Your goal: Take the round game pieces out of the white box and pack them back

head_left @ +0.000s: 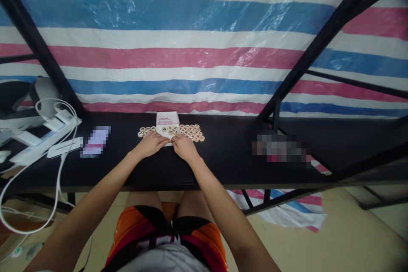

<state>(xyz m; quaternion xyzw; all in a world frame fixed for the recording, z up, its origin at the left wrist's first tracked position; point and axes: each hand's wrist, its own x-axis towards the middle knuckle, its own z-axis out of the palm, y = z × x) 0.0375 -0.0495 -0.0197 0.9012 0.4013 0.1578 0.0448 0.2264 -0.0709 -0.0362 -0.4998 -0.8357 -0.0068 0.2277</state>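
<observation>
A small white box [167, 124] stands on the black table [223, 157], with its pink-printed lid [167, 117] raised behind it and a few round wooden chess pieces inside. More round pieces [192, 132] lie in rows to its right, and a smaller group [145, 130] lies to its left. My left hand [151, 143] rests at the box's near left corner with its fingers curled on the table. My right hand [183, 145] lies at the near right corner, fingers bent towards the box. Whether either hand pinches a piece is hidden.
White power strips and chargers [47, 136] with looping cables lie at the table's left end, beside a blurred flat item [94, 141]. Another blurred item [282, 149] sits on the right. Black frame bars [318, 42] cross a striped tarp behind.
</observation>
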